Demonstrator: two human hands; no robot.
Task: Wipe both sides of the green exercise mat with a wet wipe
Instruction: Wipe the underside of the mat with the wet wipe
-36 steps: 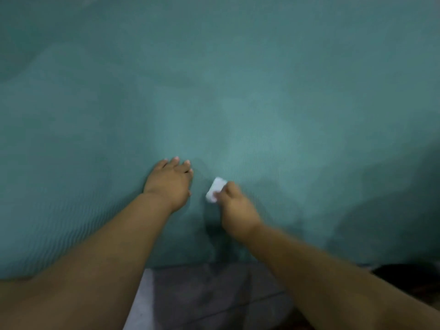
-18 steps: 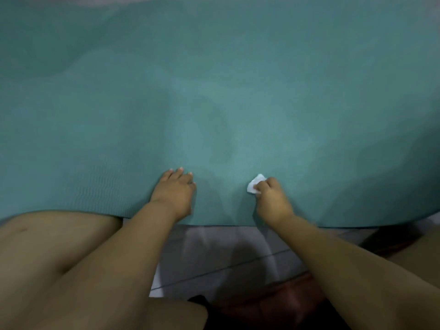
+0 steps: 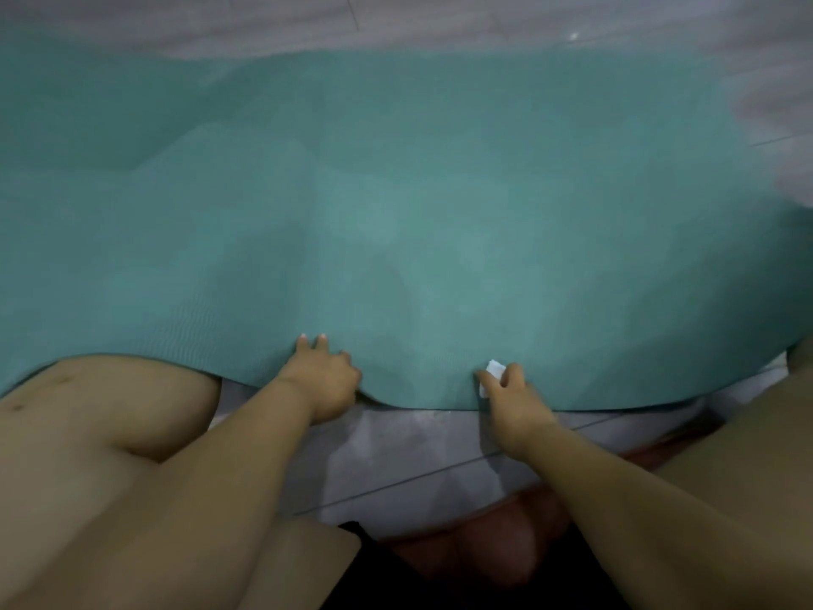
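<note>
**Gripping the near edge of the mat**

Lying spread across the grey tiled floor (image 3: 396, 451): the green foam exercise mat (image 3: 396, 222). Curling left hand (image 3: 323, 380) fingers over its lifted near edge. Pinching a small crumpled white wet wipe (image 3: 493, 372) in the right hand (image 3: 512, 400), pressing it against the mat's edge.

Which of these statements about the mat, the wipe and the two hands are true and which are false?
1. The right hand holds a white wet wipe at the near edge of the green exercise mat. True.
2. The left hand holds a spray bottle. False: it holds no bottle and grips the mat's near edge.
3. The mat lies spread on a grey tiled floor. True.
4. The mat is rolled into a tight tube. False: it is spread out.
5. Both hands are at the mat's far edge. False: both are at its near edge.
</note>
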